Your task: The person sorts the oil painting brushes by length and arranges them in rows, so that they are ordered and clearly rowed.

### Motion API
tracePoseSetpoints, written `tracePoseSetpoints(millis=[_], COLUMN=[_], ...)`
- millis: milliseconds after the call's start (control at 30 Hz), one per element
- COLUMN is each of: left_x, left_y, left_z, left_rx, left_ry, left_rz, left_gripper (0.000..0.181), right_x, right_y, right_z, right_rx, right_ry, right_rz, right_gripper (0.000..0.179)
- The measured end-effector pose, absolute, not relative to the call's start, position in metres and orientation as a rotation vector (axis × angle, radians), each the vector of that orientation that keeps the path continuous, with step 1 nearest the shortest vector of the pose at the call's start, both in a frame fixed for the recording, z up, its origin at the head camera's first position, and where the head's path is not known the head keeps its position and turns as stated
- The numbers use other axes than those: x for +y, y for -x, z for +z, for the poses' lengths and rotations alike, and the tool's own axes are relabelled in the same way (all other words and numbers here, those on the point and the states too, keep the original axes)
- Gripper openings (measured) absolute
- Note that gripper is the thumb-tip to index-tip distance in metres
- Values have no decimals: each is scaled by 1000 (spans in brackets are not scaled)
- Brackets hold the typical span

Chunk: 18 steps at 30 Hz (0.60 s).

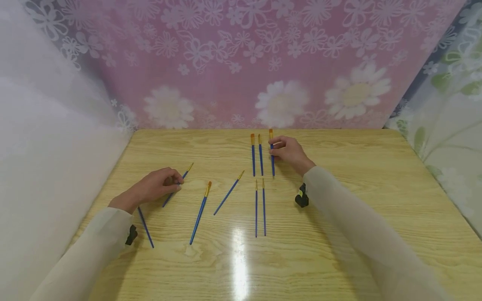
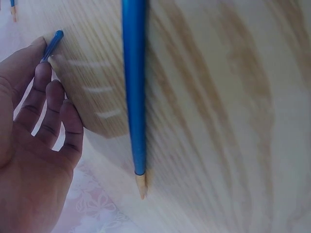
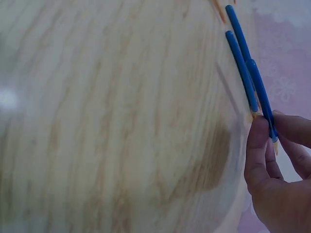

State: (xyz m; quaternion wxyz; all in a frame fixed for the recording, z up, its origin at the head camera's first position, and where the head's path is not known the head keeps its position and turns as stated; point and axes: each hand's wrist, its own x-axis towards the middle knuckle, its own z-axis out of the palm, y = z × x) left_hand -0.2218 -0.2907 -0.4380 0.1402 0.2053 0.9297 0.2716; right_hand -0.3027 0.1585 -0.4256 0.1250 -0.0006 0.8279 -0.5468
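My left hand pinches a slim blue paintbrush by its handle, its gold-ended tip slanting up and right. Another paintbrush lies below the left wrist, partly hidden by it; in the left wrist view this blue handle looms large. At the far side of the table, my right hand grips a flat paintbrush near its gold ferrule, orange bristles pointing away. Just left of it, a wide flat paintbrush and a narrower paintbrush lie side by side, bristles away from me.
Two thin paintbrushes lie parallel, nearer me than the upper row. Between the hands, a thicker paintbrush and a slim paintbrush lie slanted on the wooden table. A flowered pink cloth hangs behind the far edge.
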Motion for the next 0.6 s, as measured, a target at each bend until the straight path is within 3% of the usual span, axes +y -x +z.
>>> tracePoseSetpoints(millis=[600], left_x=[-289], left_y=[221], left_z=[-436], left_rx=[2670], left_ry=[-551], left_rz=[782], left_gripper=[15], right_x=[145], right_y=[311], right_z=[-436], right_rx=[2657], right_ry=[51], right_rz=[-1281], right_gripper=[33])
